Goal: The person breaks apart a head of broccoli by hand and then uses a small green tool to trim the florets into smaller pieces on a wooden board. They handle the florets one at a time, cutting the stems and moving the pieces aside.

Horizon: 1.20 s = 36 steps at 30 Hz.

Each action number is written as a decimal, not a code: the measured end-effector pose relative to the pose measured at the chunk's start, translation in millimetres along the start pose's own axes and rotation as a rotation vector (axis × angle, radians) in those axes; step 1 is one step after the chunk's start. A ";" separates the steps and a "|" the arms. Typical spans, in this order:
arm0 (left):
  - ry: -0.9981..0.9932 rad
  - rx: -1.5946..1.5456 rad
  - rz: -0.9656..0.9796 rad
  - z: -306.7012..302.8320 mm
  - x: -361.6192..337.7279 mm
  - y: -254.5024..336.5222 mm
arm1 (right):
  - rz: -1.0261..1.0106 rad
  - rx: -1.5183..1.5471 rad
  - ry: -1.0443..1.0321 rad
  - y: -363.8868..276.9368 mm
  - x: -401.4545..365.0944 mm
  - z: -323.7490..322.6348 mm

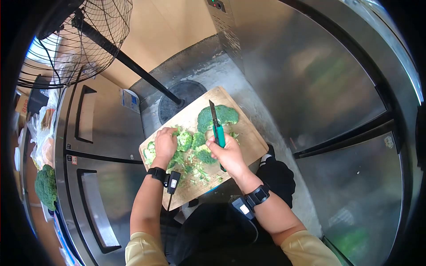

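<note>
A wooden cutting board (248,137) lies tilted in front of me, with cut broccoli on it. My right hand (228,153) grips a green-handled knife (218,128), its dark narrow blade pointing away from me. Just beyond the knife sits a large broccoli head (226,114). Over the left part of the board, my left hand (165,144) is bent downward among cut pieces, fingertips hidden; what they hold cannot be made out. A broccoli floret (184,141) is right beside it, and another pale green floret (150,153) shows on its other side. Small broccoli scraps (197,174) are scattered across the near part.
A caged fan (95,40) on a black pole (142,73) stands at the upper left, its round base (177,95) behind the board. Steel cabinets (106,119) flank the left, and large steel doors (310,66) the right. Another broccoli head (45,187) rests on the left counter.
</note>
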<state>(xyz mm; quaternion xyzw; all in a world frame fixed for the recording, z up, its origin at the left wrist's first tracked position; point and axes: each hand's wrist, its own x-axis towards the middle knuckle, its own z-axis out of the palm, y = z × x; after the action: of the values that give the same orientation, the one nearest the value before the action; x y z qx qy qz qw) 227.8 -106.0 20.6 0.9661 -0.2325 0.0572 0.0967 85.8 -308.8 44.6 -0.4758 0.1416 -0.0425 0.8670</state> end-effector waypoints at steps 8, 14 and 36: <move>-0.217 0.123 -0.035 -9.0 -2.9 12.0 | -0.010 0.005 0.004 1.7 2.2 -2.8; -0.267 -0.033 -0.066 -26.2 -7.6 15.9 | -0.009 -0.005 0.008 5.6 5.7 -3.1; 0.474 -0.808 -0.601 -42.7 -255.7 -49.3 | 0.482 -0.631 -0.752 73.2 -29.7 15.4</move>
<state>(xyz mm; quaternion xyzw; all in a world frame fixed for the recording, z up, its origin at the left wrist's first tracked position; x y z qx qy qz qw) 21.3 58.2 14.5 0.8367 0.0782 0.1489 0.5213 57.3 -250.2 -2.8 -0.6494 -0.0671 0.3752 0.6580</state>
